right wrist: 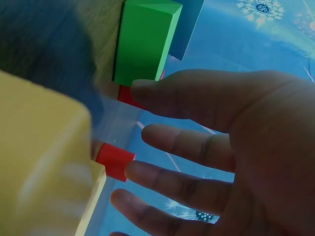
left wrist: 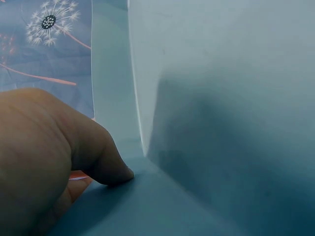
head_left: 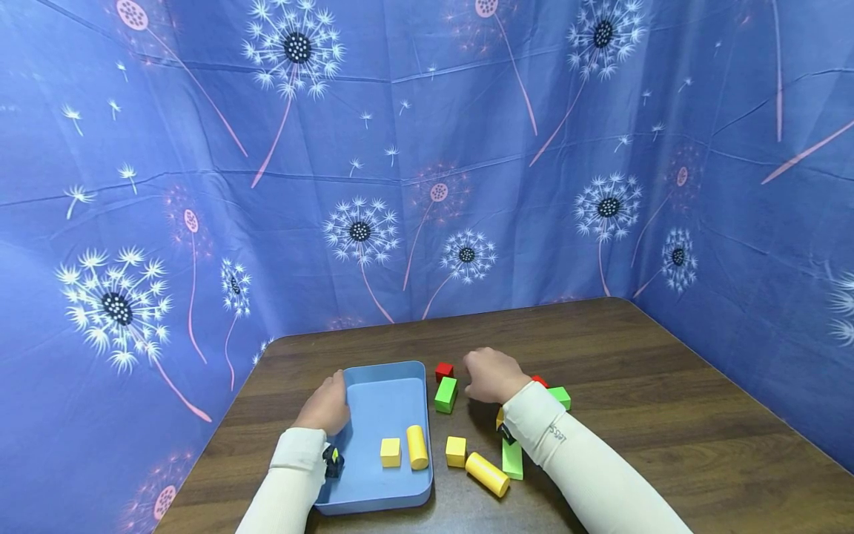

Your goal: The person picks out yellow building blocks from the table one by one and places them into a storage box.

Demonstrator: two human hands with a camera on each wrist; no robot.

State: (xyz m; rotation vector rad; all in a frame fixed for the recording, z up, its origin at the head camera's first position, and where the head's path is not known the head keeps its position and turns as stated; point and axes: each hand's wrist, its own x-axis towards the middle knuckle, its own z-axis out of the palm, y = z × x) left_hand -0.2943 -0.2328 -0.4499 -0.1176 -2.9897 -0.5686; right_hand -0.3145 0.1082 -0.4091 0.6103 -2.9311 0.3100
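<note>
My left hand [head_left: 326,405] grips the left wall of a blue tray [head_left: 373,502]. In the left wrist view its thumb [left wrist: 106,160] lies inside that wall, with part of a finger seen outside. My right hand [head_left: 495,376] hovers over the table among wooden blocks, its fingers [right wrist: 184,145] spread and nothing between them. Left of it in the head view are a red block [head_left: 443,371] and a green block [head_left: 446,395]. The right wrist view has another red block [right wrist: 115,161] beyond the fingertips and a large yellow block [right wrist: 44,157] close to the camera.
Inside the tray are a yellow cube [head_left: 390,452] and a yellow cylinder [head_left: 416,447]. Right of it lie another yellow cube [head_left: 457,452], another cylinder [head_left: 487,475] and a light green block [head_left: 512,460]. A green block [head_left: 560,398] is partly behind the right sleeve. Patterned blue cloth [head_left: 414,148] surrounds the table.
</note>
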